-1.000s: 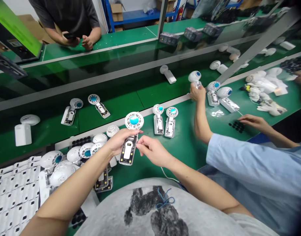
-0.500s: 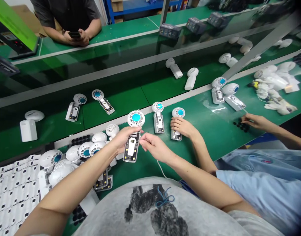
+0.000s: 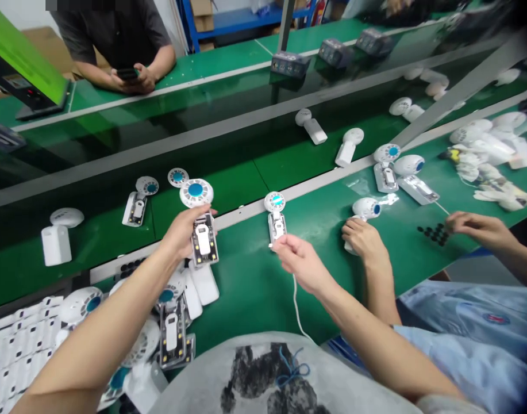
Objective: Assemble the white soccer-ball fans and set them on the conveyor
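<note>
My left hand (image 3: 180, 234) is closed around a small white handheld fan (image 3: 205, 240) with a blue hub and a clear base that shows its circuit board. It is held over the table's back edge, just in front of another fan (image 3: 177, 177) on the belt. My right hand (image 3: 304, 261) pinches the end of a white cable (image 3: 296, 299), whose pale plug tip pokes out from the fingertips. That tip is at the lower edge of a second clear-based fan (image 3: 277, 224) lying on the table; whether they touch I cannot tell.
Fans and white housings (image 3: 205, 283) are heaped at left beside a white tray (image 3: 19, 345). On the right, a co-worker's hand (image 3: 364, 238) holds a fan; the other is by small black discs (image 3: 433, 233). Across the belt (image 3: 241, 178), a person holds a phone (image 3: 127, 75).
My left hand has carried its fan left toward the belt. The right hand has moved away from that fan to the one on the table, bringing the cable. The co-worker's held fan has shifted right.
</note>
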`<state>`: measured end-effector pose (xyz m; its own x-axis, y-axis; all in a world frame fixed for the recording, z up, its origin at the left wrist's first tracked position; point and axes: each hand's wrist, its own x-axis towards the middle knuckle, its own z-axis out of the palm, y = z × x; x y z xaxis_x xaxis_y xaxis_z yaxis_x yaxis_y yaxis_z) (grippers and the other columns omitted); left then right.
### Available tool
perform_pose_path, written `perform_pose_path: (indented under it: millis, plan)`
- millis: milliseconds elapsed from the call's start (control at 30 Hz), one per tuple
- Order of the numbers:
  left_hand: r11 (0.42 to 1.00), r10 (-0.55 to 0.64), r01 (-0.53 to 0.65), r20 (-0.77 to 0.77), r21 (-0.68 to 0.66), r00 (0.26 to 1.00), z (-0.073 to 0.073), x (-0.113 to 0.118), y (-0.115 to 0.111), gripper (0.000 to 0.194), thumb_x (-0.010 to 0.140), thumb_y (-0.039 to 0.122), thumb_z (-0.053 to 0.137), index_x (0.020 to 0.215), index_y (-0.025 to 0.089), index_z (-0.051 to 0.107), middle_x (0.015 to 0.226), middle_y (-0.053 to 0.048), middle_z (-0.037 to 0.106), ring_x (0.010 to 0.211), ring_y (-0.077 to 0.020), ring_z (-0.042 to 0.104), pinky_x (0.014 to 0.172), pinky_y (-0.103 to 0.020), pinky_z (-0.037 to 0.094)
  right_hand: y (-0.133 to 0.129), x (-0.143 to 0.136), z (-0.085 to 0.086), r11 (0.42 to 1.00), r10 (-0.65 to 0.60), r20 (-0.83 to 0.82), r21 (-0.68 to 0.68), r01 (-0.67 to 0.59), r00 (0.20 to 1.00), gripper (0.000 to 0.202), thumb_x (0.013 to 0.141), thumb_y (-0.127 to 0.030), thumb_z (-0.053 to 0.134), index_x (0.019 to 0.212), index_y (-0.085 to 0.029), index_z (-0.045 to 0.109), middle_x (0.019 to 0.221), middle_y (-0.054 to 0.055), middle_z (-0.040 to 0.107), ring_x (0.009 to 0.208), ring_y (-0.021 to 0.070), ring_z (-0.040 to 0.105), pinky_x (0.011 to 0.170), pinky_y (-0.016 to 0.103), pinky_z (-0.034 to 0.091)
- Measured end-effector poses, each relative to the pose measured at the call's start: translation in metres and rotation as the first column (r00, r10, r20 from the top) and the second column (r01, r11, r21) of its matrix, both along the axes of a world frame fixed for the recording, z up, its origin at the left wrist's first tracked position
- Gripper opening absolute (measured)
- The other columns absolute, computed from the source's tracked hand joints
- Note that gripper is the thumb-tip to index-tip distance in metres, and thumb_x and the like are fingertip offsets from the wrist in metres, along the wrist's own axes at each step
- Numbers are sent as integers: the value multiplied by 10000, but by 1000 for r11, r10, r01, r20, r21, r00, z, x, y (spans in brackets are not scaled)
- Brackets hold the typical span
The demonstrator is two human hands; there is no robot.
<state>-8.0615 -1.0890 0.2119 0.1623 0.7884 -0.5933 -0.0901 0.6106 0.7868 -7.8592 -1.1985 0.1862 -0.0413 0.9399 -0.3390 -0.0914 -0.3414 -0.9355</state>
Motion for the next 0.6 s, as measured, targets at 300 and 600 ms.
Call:
perform_pose_path:
  millis: [300,600]
  plan:
    - [983,73,-53,-109,178,991,-56,74,134,154,848,240,552,916,103,570,814,-25,599,678,-108,580,630,-267,505,1,2,-16,999,33,26,-25,-33,999,331,817,-515,512,750,-192,486,550,-68,271,482,92,222,435,226,180]
    - [913,347,-150,-529,380,775,-80,36,151,468,606,237,772,998,148,531,1245,-135,443,1253,-315,310,947,-390,350,5,21,-20,995,8,3,-98,-7,1000,351,833,-535,491,764,-191,477,572,-67,244,506,99,202,456,234,159]
